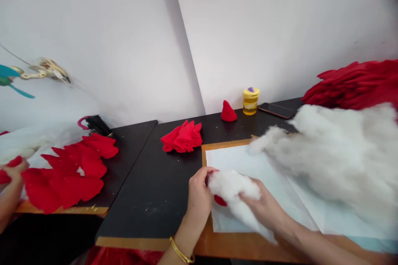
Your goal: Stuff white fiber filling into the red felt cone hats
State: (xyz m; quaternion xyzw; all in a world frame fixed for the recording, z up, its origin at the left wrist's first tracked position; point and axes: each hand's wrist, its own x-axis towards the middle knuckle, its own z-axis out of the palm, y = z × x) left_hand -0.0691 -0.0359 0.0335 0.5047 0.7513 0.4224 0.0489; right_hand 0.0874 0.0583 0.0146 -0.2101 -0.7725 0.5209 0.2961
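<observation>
My left hand is closed around a red felt piece, mostly hidden behind white stuffing. A tuft of white fluffy stuffing is gripped in my right hand, pressed against the opening of the red piece. Part of the tuft hangs down over the white sheet beneath my hands. To the right lies a large heap of the same stuffing. Beyond my left hand sits a small stack of flat red felt pieces, and a plump red cone stands upright near the wall.
A yellow-lidded jar and a phone lie by the wall. At right rises a red felt pile. Leftward, a co-worker's hand holds red felt beside more red pieces. A small fan hangs upper left.
</observation>
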